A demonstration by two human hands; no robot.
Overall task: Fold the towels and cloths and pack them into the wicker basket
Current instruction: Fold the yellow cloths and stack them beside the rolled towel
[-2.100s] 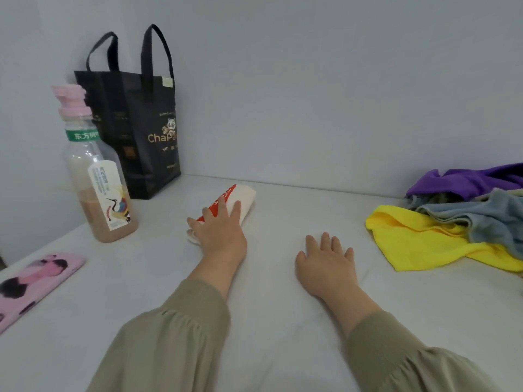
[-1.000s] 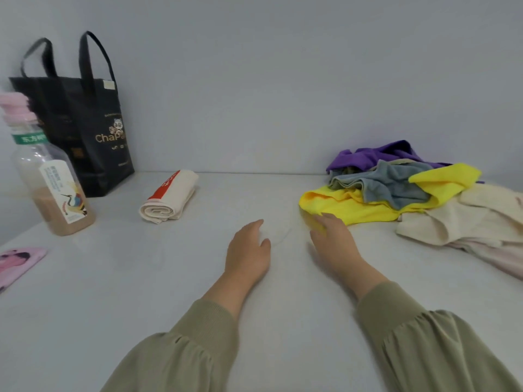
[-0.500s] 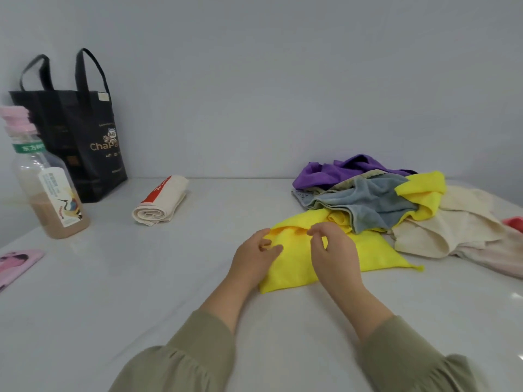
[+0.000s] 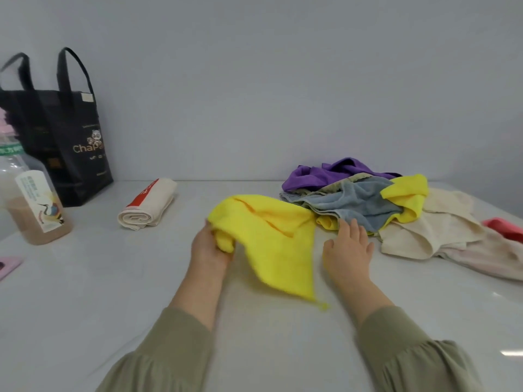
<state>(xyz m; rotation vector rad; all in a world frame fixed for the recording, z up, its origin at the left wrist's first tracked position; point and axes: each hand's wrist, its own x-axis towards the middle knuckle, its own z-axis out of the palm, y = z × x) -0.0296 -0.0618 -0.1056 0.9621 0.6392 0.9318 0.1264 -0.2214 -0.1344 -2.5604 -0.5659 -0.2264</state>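
A yellow cloth (image 4: 274,239) hangs partly lifted above the white table (image 4: 113,292), its lower corner touching the surface. My left hand (image 4: 209,247) grips its bunched left edge. My right hand (image 4: 349,247) is spread open on the table just right of the cloth, fingertips near the pile. That pile holds a grey-blue towel (image 4: 356,202), a purple cloth (image 4: 325,174), a second yellow cloth (image 4: 407,196), a cream cloth (image 4: 433,227) and a red cloth (image 4: 503,227). A rolled cream towel with a red stripe (image 4: 147,205) lies at the back left. No wicker basket is in view.
A black tote bag (image 4: 65,142) stands against the wall at the far left. In front of it stands a drink bottle (image 4: 31,205). A pink flat object (image 4: 8,265) pokes in at the left edge.
My left hand has pulled the yellow cloth out to the left and lifted it. My right hand has let go of it and now lies flat by the pile.
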